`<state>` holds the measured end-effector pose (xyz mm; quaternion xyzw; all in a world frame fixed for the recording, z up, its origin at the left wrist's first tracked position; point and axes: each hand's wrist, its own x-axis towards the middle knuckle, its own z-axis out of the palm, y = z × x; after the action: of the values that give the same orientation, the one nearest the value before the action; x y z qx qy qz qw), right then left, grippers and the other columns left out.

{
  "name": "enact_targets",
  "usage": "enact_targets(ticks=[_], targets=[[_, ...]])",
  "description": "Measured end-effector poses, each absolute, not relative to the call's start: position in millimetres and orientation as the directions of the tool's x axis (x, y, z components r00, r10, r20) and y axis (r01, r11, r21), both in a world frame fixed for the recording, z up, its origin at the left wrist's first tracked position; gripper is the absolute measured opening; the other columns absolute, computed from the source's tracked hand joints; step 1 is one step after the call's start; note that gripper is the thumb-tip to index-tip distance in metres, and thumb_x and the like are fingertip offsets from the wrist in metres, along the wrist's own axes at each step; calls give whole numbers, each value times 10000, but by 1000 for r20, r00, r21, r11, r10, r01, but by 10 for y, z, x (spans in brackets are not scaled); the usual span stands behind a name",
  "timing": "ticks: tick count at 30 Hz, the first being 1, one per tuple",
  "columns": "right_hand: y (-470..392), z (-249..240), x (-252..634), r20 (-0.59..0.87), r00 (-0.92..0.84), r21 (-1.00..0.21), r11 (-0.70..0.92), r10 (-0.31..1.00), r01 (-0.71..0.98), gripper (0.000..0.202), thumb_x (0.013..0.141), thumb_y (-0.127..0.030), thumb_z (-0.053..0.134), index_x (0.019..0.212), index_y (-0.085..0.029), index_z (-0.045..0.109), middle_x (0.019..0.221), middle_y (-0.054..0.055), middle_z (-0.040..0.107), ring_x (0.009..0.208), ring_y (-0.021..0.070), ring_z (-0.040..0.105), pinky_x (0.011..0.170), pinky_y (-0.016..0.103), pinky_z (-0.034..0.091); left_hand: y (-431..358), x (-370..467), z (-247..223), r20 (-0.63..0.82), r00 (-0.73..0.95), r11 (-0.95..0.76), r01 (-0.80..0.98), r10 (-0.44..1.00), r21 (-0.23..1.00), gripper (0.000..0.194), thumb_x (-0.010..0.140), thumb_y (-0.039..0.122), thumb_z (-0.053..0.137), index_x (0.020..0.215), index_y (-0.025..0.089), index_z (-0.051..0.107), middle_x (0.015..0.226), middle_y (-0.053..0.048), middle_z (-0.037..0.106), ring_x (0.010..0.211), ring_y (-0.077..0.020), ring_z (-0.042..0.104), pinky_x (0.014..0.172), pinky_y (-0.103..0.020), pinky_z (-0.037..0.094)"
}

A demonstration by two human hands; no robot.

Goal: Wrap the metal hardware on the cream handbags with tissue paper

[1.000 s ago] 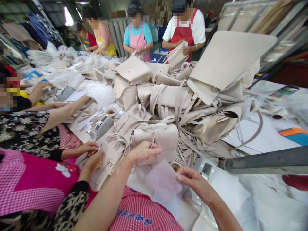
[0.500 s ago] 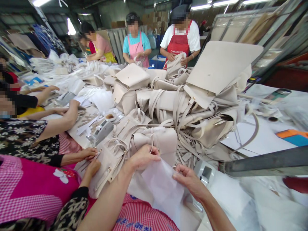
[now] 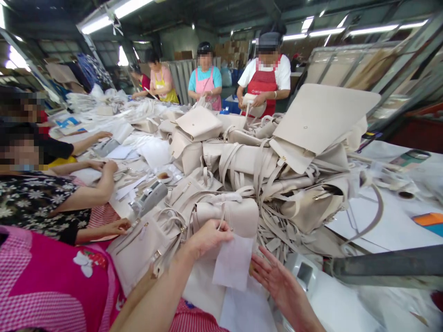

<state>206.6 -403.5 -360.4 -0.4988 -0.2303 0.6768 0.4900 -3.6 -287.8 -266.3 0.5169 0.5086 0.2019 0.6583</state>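
Thin white rectangular sheet (image 3: 233, 263) hangs from the left hand (image 3: 212, 240)

Nearest the wearer, a red-and-white striped apron (image 3: 194, 319) shows below the forearms, and more white sheeting (image 3: 244, 310) lies under the hanging sheet. The left hand has its thumb and fingers closed on the sheet's upper left corner. The right hand (image 3: 277, 281) is open, fingers spread beside the opposite edge; whether a fingertip touches it, I cannot tell.

The sheet looks very light and limp, likely to crease or flutter and perhaps to tear if pulled hard. Opposite corners seem the best places for a light pinch, keeping it flat without crushing the middle.

Just beyond the left hand stands a beige, smooth-faced bag (image 3: 245, 219) with a wrapped top handle. To the left lies a flat beige bag with a gold-coloured zip pull (image 3: 134, 244), a co-worker's hand (image 3: 119, 227) at its edge. On the right, a grey-and-white device (image 3: 304, 272) sits near a thick grey metal beam (image 3: 387, 265).

Farther off rises a heap of beige bags and straps (image 3: 249, 159). Behind it, a person in a red apron (image 3: 263, 85) handles a pale item.
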Motion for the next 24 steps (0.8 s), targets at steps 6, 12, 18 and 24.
enact_targets(ticks=[6, 12, 18, 24], targets=[[-3861, -3494, 1751, -493, -104, -755, -484, 864, -443, 700, 610, -603, 836, 1177, -281, 582, 908, 50, 773, 771, 243, 723, 695, 349, 529, -3017, 100, -2761, -400, 268, 349, 220, 876, 911, 156, 659, 261, 642, 647, 192, 503, 605, 53, 458, 592, -114, 389, 574, -254, 293], [-3778, -3306, 1816, -533, -84, -729, -507, 842, -459, 472, 618, -398, 885, 994, -198, 681, 817, 56, 785, 743, 281, 734, 691, 382, 560, -3247, -4, -2601, -305, 200, 255, 242, 931, 936, 265, 721, 323, 689, 935, 187, 613, 826, -1, 613, 774, -169, 533, 681, -268, 380], [-3683, -3118, 1882, -498, -97, -804, -501, 861, -321, 478, 618, -443, 874, 996, -203, 708, 804, 44, 784, 657, 233, 707, 626, 338, 545, -3377, -150, -2440, -394, 238, 407, -7, 888, 913, 252, 715, 299, 614, 932, 170, 606, 741, 2, 612, 635, -144, 550, 609, -266, 425], [-3511, -2978, 1595, -453, -222, -795, -504, 863, -338, 376, 642, -489, 848, 844, -189, 744, 690, 26, 759, 590, 192, 671, 614, 302, 518, -3440, -52, -2444, -359, 163, 368, -24, 919, 930, 279, 627, 257, 693, 852, 203, 537, 636, 48, 584, 545, -126, 533, 497, -230, 416]])
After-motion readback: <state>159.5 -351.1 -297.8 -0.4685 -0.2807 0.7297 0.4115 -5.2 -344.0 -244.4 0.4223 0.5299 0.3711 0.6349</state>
